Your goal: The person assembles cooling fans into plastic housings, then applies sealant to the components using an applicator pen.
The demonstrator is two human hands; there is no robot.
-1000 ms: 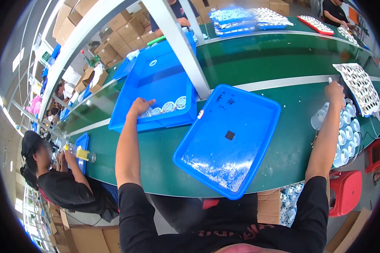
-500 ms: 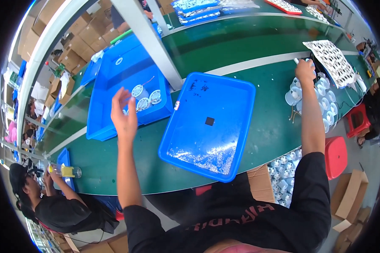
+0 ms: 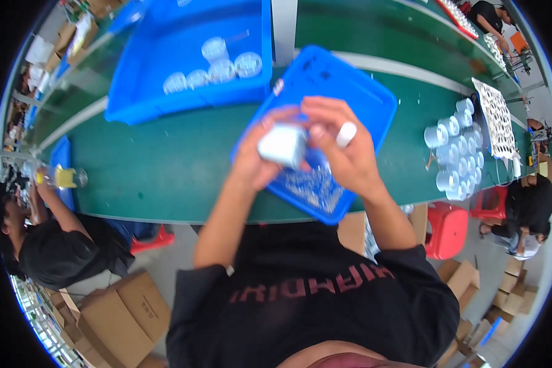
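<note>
Over the blue tray (image 3: 383, 98), my left hand (image 3: 251, 156) is closed round a pale bluish-white plastic cup (image 3: 282, 145), held tilted on its side. My right hand (image 3: 343, 144) is next to the cup's right end, fingers bent. A small white rod-like piece (image 3: 346, 134) with a rounded end is tucked in that hand; its kind does not show. Motion blurs the fingertips, so whether the right fingers touch the cup is unclear. Small whitish bits (image 3: 316, 190) lie in the tray's near end.
A large blue bin (image 3: 165, 105) at the back left holds several round white parts (image 3: 221, 70). Pale cups (image 3: 454, 153) stand at the right, beside a sheet with dark spots (image 3: 497, 119). A co-worker (image 3: 55, 239) sits at the left; a red stool (image 3: 446, 230) stands at the right.
My right hand has come from the cups at the right to above the tray. My left hand, free before, has moved over to it and now holds a cup. The view has shifted.
</note>
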